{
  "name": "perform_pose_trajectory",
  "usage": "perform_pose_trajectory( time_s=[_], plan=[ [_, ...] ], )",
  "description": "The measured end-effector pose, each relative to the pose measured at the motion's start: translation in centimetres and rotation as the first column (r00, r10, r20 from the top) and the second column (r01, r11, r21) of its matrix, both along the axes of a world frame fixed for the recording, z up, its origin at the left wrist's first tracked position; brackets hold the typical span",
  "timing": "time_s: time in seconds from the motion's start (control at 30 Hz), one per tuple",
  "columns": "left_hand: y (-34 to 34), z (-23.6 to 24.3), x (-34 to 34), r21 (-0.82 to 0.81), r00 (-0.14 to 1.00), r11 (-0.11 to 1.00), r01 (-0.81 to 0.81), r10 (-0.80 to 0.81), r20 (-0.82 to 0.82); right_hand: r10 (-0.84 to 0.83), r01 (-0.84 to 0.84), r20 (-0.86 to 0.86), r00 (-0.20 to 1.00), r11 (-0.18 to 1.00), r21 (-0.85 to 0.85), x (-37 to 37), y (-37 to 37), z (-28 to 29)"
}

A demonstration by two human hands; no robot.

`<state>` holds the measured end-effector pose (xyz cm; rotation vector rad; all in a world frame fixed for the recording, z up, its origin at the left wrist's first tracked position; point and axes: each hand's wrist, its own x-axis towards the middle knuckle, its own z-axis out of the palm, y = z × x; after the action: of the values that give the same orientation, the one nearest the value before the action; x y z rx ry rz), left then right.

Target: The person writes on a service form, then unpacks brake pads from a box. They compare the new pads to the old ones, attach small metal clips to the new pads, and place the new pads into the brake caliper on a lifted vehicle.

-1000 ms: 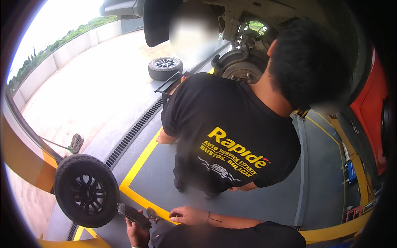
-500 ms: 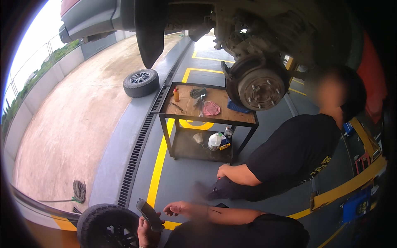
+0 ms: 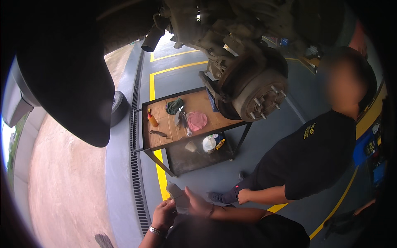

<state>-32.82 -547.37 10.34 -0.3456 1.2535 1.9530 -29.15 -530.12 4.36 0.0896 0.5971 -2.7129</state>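
Low in the picture I hold a grey brake pad (image 3: pixel 177 196) with a groove across its face. My left hand (image 3: pixel 164 213), a metal watch on its wrist, grips the pad's lower left edge between thumb and fingers. My right hand (image 3: pixel 200 204), with a bracelet, closes on the pad's right side, its thumb pointing up along the edge; its other fingers are partly hidden. Ahead, above the cart, hangs a bare wheel hub with brake disc (image 3: pixel 261 99) and protruding studs, apart from both hands.
A cart (image 3: pixel 173 142) carries a pink cloth (image 3: pixel 197 120), a dark green cloth (image 3: pixel 174 106), an orange bottle (image 3: pixel 152 120), a curved metal part (image 3: pixel 158 133) and a white jug (image 3: pixel 209 144) below. A co-worker (image 3: pixel 314 153) stands at right. A dark mud flap (image 3: pixel 78 82) hangs at left.
My right hand, earlier apart with fingers loose, has come onto the brake pad. The left hand has raised and turned the pad. My view has shifted closer to the hub; the mud flap looms larger.
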Motion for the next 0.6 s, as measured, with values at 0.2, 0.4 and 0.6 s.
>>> perform_pose_trajectory(
  time_s=[0.2, 0.4, 0.6],
  plan=[
    [1.0, -0.2, -11.3, -0.518, 0.683, 0.728, 0.450, -0.654, -0.325, -0.319, 0.321, 0.154, 0.935, 0.947, 0.013, -5.9, 0.3, 0.9],
    [1.8, -2.6, -24.2, -0.567, 0.583, 0.605, 0.559, -0.773, -0.250, -0.675, 0.689, 0.207, 0.709, 0.725, 0.003, -7.3, 0.5, -0.9],
    [11.5, -10.7, -37.5, -0.728, 0.447, 0.547, 0.414, -0.818, -0.360, -0.878, 0.888, 0.211, 0.430, 0.453, 0.078, -5.2, 1.7, 0.0]
  ],
)
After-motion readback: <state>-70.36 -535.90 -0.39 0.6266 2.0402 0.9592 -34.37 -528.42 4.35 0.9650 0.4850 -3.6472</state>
